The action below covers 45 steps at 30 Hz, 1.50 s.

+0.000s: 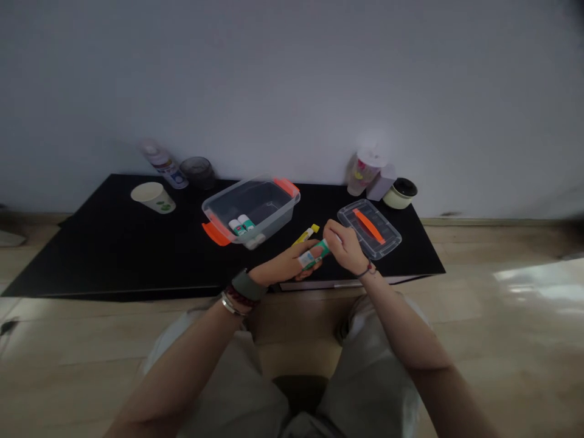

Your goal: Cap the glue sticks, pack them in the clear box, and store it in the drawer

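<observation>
Above the table's front edge, my left hand (292, 261) is wrapped around the body of a green and white glue stick (312, 256). My right hand (343, 246) has its fingers closed on the white end of that stick. Behind my left hand lies a slim yellow and white tube (306, 235), partly hidden by the fingers. A clear plastic box (283, 216) with orange latches stands without its lid, and similar green and white glue sticks (241, 225) lie inside at its near left. Its clear lid (390, 240) with an orange handle rests flat beside my right hand.
On the black table (118, 255), a paper cup (155, 198), a spray bottle (165, 167) and a dark glass bowl (198, 173) stand at the left. A lidded plastic cup (364, 173), a pale box (381, 184) and a cream pot (399, 194) stand back right, near the wall.
</observation>
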Each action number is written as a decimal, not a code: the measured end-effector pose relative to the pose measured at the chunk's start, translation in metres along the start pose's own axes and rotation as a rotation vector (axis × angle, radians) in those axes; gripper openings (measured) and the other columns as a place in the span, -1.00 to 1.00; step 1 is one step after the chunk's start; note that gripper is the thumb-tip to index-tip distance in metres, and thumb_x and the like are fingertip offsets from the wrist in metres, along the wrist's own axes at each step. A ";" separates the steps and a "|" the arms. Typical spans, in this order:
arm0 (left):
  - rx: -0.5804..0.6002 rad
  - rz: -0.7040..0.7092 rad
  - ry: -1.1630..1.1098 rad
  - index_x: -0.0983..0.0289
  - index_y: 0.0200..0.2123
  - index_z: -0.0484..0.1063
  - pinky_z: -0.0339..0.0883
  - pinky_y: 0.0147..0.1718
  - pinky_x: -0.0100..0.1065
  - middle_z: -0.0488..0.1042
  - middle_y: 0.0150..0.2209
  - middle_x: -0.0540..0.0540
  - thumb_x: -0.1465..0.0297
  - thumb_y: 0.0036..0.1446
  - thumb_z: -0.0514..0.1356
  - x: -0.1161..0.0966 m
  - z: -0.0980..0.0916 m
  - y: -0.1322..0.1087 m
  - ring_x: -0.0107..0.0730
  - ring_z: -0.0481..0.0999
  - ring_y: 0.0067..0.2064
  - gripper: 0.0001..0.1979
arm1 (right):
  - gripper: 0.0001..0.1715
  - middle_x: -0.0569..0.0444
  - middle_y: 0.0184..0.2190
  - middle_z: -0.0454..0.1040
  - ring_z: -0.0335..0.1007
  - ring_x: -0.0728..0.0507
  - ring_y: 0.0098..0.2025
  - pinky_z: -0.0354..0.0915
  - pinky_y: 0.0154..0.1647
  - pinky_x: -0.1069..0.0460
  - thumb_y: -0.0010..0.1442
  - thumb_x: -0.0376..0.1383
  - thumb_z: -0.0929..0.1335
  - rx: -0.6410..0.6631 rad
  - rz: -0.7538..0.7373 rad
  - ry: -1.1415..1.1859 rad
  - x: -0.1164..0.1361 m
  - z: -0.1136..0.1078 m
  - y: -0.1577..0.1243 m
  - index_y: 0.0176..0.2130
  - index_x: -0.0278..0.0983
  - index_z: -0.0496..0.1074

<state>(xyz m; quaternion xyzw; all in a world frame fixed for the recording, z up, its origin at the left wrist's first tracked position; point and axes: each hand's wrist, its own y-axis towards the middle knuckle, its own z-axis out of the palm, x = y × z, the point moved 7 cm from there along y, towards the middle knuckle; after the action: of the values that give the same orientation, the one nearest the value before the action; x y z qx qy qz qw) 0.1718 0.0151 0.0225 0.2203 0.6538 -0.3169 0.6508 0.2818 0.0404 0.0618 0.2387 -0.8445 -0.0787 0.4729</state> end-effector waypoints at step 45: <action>-0.470 0.147 1.081 0.29 0.06 0.35 0.35 -0.02 -0.16 0.49 -0.09 0.25 0.28 0.32 0.10 0.001 -0.022 0.002 -0.08 0.49 -0.02 -0.68 | -0.74 0.14 -0.47 0.35 0.31 -0.07 -0.47 0.07 -0.43 0.08 0.39 -0.08 0.19 -0.007 0.233 -0.213 -0.027 0.015 -0.002 -0.21 -0.18 0.31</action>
<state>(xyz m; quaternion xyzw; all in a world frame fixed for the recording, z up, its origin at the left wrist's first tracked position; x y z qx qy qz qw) 0.1580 0.0318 0.0202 0.2449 0.9282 0.0394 0.2772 0.2815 0.0505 0.0319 0.1276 -0.9116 -0.0512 0.3874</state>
